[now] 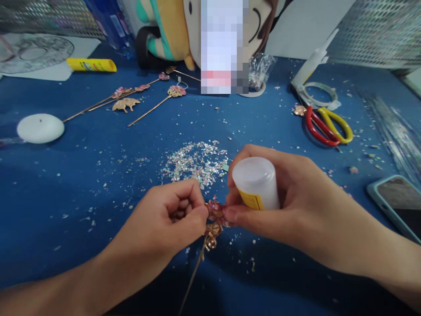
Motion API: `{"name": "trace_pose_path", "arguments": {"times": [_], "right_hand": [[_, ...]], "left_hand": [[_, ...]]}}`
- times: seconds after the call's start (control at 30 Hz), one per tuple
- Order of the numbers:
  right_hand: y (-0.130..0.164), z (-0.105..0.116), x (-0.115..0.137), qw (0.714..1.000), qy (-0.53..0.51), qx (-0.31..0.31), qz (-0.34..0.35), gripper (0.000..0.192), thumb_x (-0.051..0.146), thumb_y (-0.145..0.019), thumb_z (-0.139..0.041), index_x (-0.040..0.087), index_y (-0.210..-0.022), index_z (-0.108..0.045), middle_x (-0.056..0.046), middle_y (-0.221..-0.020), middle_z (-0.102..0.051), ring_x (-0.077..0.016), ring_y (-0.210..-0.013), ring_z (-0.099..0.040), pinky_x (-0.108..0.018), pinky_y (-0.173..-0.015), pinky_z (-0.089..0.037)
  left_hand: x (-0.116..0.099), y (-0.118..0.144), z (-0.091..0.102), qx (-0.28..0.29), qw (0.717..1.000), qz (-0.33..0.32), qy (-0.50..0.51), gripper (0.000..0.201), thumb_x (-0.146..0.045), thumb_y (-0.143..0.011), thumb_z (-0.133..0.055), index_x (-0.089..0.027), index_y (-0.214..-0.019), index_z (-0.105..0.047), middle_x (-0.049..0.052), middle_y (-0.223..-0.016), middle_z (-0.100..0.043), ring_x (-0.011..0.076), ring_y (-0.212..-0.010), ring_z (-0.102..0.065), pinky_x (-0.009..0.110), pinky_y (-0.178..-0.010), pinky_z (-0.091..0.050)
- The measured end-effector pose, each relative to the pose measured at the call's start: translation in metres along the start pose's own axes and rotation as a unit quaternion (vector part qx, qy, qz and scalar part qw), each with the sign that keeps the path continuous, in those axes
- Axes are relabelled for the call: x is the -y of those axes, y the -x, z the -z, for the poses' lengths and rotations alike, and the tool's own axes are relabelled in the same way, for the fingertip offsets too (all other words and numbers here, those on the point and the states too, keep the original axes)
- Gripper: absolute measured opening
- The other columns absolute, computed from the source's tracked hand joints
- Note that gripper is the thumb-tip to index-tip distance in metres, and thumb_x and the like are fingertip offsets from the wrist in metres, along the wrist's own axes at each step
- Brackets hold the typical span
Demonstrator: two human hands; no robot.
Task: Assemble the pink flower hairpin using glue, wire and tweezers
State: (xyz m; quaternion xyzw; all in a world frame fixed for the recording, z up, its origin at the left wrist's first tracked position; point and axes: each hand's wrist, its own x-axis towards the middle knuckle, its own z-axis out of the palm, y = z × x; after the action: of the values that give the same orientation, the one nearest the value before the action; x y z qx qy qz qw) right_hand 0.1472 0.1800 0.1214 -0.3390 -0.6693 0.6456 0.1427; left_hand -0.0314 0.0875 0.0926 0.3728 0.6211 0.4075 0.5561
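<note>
Left hand [174,210] is curled nearly closed, thumb and forefinger pinching the flowered head of a gold hairpin [213,224]; the pin's thin stem runs down and left from there toward the bottom edge. Right hand [283,197] is wrapped around a small white glue bottle [256,182] with a yellow label, its base pointing up toward the camera, and its fingertips also touch the hairpin head from the right side. The nozzle end is hidden behind the fingers, so I cannot tell if it touches the pin. Hairpin is held just above the blue desk [82,184], just in front of the glitter flake pile [195,162]. Behind and left of the pile: several more hairpins [144,94], a white dome [40,128], a yellow glue stick [92,65]. Right of the pile: red-and-yellow scissors [325,127] and a tape roll [319,94]. Phone [396,204] is well right of the pile, near the right forearm.
</note>
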Motion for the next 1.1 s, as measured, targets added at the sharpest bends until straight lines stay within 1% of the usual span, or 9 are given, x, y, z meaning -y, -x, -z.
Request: {"name": "trace_pose_path", "arguments": {"times": [0.2, 0.3, 0.4, 0.47, 0.6, 0.73, 0.9, 1.0, 1.1], "right_hand": [[-0.001, 0.001, 0.000, 1.000, 0.001, 0.005, -0.010, 0.019, 0.018, -0.083, -0.076, 0.025, -0.081, -0.058, 0.007, -0.071, -0.063, -0.0084, -0.059, -0.056, -0.017, -0.047, -0.045], [-0.001, 0.000, -0.002, 1.000, 0.002, 0.007, -0.010, 0.019, 0.018, -0.083, -0.076, 0.025, -0.081, -0.058, 0.007, -0.071, -0.063, -0.0085, -0.059, -0.056, -0.017, -0.047, -0.045], [-0.002, 0.000, -0.002, 1.000, 0.006, 0.000, -0.005, 0.019, 0.018, -0.083, -0.075, 0.025, -0.081, -0.058, 0.007, -0.071, -0.064, -0.0088, -0.060, -0.056, -0.018, -0.047, -0.045], [-0.002, 0.001, -0.001, 1.000, 0.004, 0.000, -0.010, 0.019, 0.017, -0.082, -0.076, 0.024, -0.081, -0.058, 0.007, -0.071, -0.064, -0.0091, -0.060, -0.056, -0.018, -0.048, -0.045], [-0.005, 0.004, 0.002, 0.999, 0.020, 0.007, -0.038, 0.021, 0.016, -0.077, -0.076, 0.024, -0.081, -0.057, 0.006, -0.072, -0.064, -0.0099, -0.060, -0.056, -0.020, -0.048, -0.046], [-0.007, 0.008, 0.002, 0.999, 0.033, -0.001, -0.031, 0.019, 0.016, -0.076, -0.074, 0.023, -0.081, -0.057, 0.006, -0.071, -0.064, -0.0106, -0.059, -0.057, -0.021, -0.048, -0.045], [-0.007, 0.009, 0.000, 0.998, 0.049, -0.002, -0.032, 0.019, 0.018, -0.077, -0.075, 0.024, -0.080, -0.057, 0.005, -0.072, -0.065, -0.0119, -0.062, -0.060, -0.023, -0.049, -0.046], [-0.008, 0.009, 0.000, 0.998, 0.054, -0.004, -0.034, 0.019, 0.020, -0.078, -0.076, 0.024, -0.080, -0.057, 0.005, -0.073, -0.066, -0.0121, -0.062, -0.060, -0.023, -0.050, -0.047], [-0.009, 0.010, -0.001, 0.998, 0.058, -0.005, -0.032, 0.019, 0.021, -0.078, -0.076, 0.024, -0.080, -0.058, 0.005, -0.072, -0.066, -0.0122, -0.062, -0.060, -0.024, -0.050, -0.047]], "left_hand": [[-0.010, -0.005, -0.003, 0.039, 0.998, 0.042, -0.003, 0.017, -0.028, -0.065, -0.062, -0.024, -0.052, -0.051, -0.008, -0.045, -0.046, 0.0062, -0.042, -0.033, 0.015, -0.039, -0.023], [-0.011, -0.004, -0.003, 0.030, 0.998, 0.054, 0.002, 0.017, -0.028, -0.066, -0.062, -0.024, -0.053, -0.052, -0.009, -0.044, -0.044, 0.0057, -0.041, -0.029, 0.015, -0.038, -0.021], [-0.009, -0.002, -0.001, 0.034, 0.998, 0.048, 0.006, 0.017, -0.029, -0.068, -0.062, -0.025, -0.055, -0.053, -0.010, -0.044, -0.042, 0.0058, -0.041, -0.026, 0.016, -0.037, -0.019], [-0.007, -0.001, 0.000, 0.039, 0.998, 0.044, 0.012, 0.016, -0.028, -0.069, -0.063, -0.024, -0.057, -0.054, -0.011, -0.045, -0.041, 0.0062, -0.042, -0.025, 0.016, -0.037, -0.019], [-0.003, 0.000, 0.001, 0.027, 0.999, 0.033, 0.033, 0.017, -0.023, -0.075, -0.066, -0.023, -0.061, -0.057, -0.012, -0.048, -0.041, 0.0065, -0.045, -0.023, 0.016, -0.039, -0.018], [-0.002, 0.000, 0.000, 0.020, 0.999, 0.042, 0.023, 0.017, -0.024, -0.078, -0.067, -0.023, -0.063, -0.060, -0.011, -0.048, -0.041, 0.0067, -0.043, -0.023, 0.017, -0.038, -0.016], [-0.002, 0.003, 0.000, -0.013, 1.000, -0.017, -0.018, 0.017, -0.022, -0.082, -0.066, -0.023, -0.065, -0.064, -0.011, -0.049, -0.041, 0.0064, -0.042, -0.024, 0.019, -0.037, -0.011], [-0.001, 0.006, 0.000, -0.020, 0.998, -0.036, -0.051, 0.017, -0.024, -0.083, -0.066, -0.023, -0.066, -0.067, -0.010, -0.049, -0.045, 0.0063, -0.042, -0.028, 0.018, -0.038, -0.014], [0.000, 0.006, 0.001, -0.026, 0.997, -0.039, -0.064, 0.017, -0.026, -0.083, -0.066, -0.023, -0.066, -0.068, -0.009, -0.049, -0.047, 0.0070, -0.043, -0.033, 0.016, -0.039, -0.021]]}}
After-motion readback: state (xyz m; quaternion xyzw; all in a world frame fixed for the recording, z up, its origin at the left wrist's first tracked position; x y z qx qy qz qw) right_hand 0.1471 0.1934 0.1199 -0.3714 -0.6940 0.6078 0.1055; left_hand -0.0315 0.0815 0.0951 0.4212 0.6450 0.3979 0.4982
